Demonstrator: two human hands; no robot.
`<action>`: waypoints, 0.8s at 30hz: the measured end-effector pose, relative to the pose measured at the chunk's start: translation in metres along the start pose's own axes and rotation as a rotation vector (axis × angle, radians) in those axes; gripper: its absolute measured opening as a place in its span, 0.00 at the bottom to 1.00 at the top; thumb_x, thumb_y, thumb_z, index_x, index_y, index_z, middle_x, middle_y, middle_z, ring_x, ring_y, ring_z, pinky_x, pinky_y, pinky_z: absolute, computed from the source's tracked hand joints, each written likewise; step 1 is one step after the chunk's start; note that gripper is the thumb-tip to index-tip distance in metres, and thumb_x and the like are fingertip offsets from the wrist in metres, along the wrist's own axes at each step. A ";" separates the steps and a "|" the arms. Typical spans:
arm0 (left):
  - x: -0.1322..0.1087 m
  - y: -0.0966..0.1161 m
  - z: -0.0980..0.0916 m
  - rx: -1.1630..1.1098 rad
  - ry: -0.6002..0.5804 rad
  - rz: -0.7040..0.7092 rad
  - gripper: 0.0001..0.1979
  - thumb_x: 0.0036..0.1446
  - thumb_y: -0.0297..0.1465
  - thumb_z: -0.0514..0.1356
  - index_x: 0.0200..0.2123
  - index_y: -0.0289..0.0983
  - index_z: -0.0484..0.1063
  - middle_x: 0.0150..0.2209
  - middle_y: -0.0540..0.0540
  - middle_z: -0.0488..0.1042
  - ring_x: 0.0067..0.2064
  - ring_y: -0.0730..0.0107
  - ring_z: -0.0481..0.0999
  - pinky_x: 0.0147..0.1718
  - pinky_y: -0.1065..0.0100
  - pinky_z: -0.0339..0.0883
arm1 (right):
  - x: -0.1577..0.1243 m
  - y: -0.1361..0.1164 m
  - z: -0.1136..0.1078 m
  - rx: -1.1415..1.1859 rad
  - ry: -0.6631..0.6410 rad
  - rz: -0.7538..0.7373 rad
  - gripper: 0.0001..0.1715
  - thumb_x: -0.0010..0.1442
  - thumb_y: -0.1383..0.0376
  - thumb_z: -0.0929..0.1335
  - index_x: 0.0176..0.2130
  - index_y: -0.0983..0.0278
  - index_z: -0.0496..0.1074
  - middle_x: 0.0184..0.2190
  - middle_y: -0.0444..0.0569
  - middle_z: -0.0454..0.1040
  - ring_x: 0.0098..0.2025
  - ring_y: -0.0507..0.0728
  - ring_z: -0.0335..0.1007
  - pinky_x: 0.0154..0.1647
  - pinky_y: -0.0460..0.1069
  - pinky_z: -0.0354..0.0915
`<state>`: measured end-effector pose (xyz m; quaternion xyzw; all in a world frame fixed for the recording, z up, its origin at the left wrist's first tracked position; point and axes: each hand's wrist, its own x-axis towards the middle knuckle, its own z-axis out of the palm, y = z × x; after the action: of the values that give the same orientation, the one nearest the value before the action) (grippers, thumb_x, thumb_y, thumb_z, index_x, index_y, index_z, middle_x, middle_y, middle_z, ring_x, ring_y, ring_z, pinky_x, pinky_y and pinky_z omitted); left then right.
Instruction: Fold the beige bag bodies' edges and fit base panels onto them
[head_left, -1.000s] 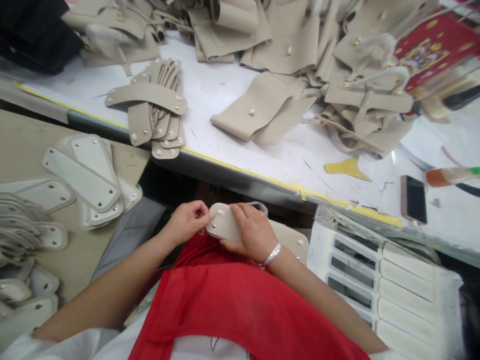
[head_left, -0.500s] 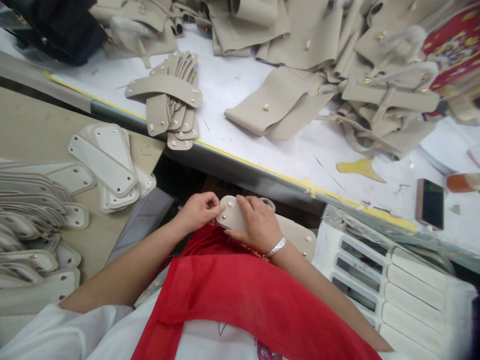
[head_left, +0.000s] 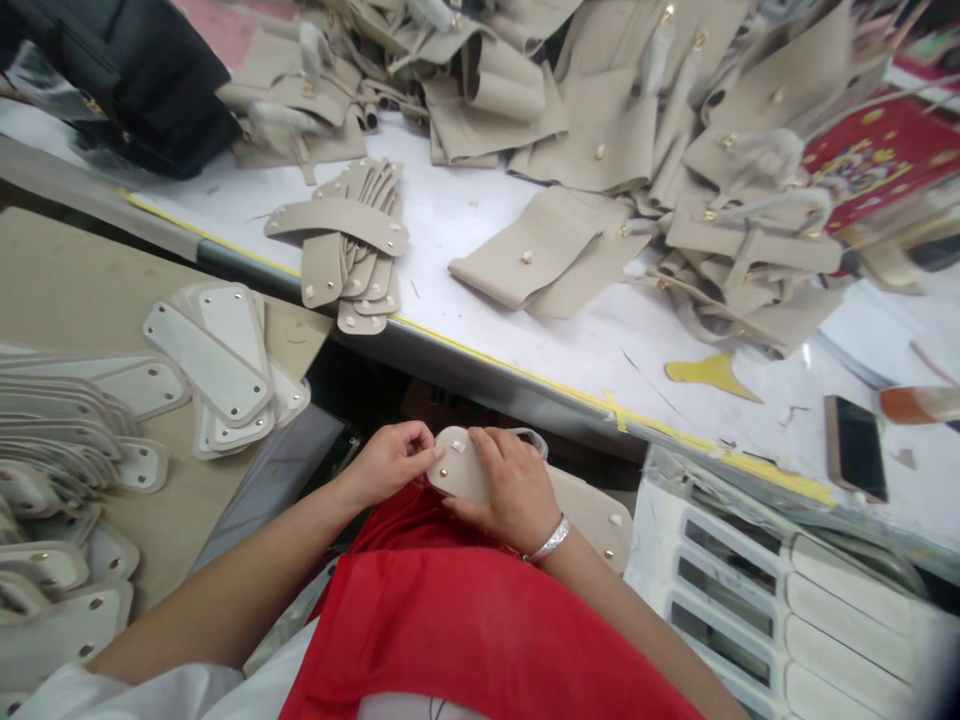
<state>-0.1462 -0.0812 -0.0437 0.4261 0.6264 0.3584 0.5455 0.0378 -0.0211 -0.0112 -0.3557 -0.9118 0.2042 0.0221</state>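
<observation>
A long beige strap piece (head_left: 589, 510) with rounded ends and small metal studs lies across my lap, above the red apron (head_left: 480, 610). My right hand (head_left: 510, 485), with a silver bracelet at the wrist, is wrapped over its left part, thumb below and fingers above. At the strap's left end my left hand (head_left: 397, 460) is closed, thumb and forefinger pinched at the edge; what they hold, if anything, is too small to make out. Small whitish tabs sit beside the studs on the strap.
Pale strap pieces (head_left: 210, 360) are piled on the left board. Similar beige straps (head_left: 337, 225) and folded beige panels (head_left: 525, 250) lie on the white table (head_left: 450, 285). A phone (head_left: 856, 447) and a yellow piece (head_left: 712, 373) are to the right, above a white slotted crate (head_left: 675, 500).
The whole view has shifted, so the table and hands appear lower in the picture. Both hands keep nearly the same hold at the strap.
</observation>
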 end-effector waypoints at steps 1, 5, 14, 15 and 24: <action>0.001 -0.001 0.000 -0.005 -0.004 0.001 0.12 0.53 0.39 0.57 0.26 0.35 0.63 0.20 0.54 0.66 0.20 0.77 0.69 0.19 0.76 0.62 | 0.000 0.000 0.000 0.003 -0.001 -0.002 0.45 0.43 0.47 0.70 0.55 0.65 0.59 0.50 0.58 0.64 0.50 0.64 0.60 0.48 0.56 0.56; 0.003 -0.005 0.000 -0.061 -0.012 0.009 0.13 0.52 0.38 0.58 0.25 0.35 0.62 0.20 0.55 0.65 0.20 0.77 0.67 0.19 0.76 0.62 | 0.005 -0.002 0.002 0.013 -0.003 -0.010 0.48 0.42 0.46 0.70 0.55 0.66 0.58 0.52 0.59 0.63 0.51 0.64 0.59 0.50 0.56 0.55; 0.004 -0.007 -0.001 -0.098 -0.012 -0.024 0.12 0.52 0.38 0.58 0.26 0.35 0.63 0.20 0.54 0.66 0.21 0.76 0.69 0.19 0.75 0.64 | 0.015 -0.009 0.005 0.062 0.009 0.061 0.39 0.40 0.53 0.70 0.50 0.64 0.62 0.47 0.54 0.66 0.46 0.62 0.61 0.48 0.55 0.56; 0.004 -0.007 -0.001 -0.100 -0.012 -0.021 0.12 0.52 0.38 0.58 0.26 0.35 0.63 0.21 0.54 0.66 0.21 0.76 0.69 0.19 0.75 0.64 | 0.014 -0.009 0.006 0.065 0.011 0.063 0.39 0.40 0.53 0.70 0.50 0.64 0.62 0.47 0.54 0.66 0.46 0.62 0.60 0.48 0.55 0.56; 0.004 -0.004 -0.004 -0.078 -0.005 -0.001 0.11 0.51 0.36 0.60 0.25 0.34 0.64 0.20 0.54 0.66 0.20 0.78 0.68 0.19 0.76 0.63 | 0.017 -0.010 0.008 0.036 0.017 0.054 0.37 0.42 0.52 0.69 0.49 0.64 0.62 0.46 0.54 0.66 0.46 0.62 0.61 0.46 0.53 0.56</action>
<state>-0.1510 -0.0786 -0.0480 0.4053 0.6107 0.3811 0.5635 0.0174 -0.0194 -0.0160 -0.3814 -0.8978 0.2178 0.0309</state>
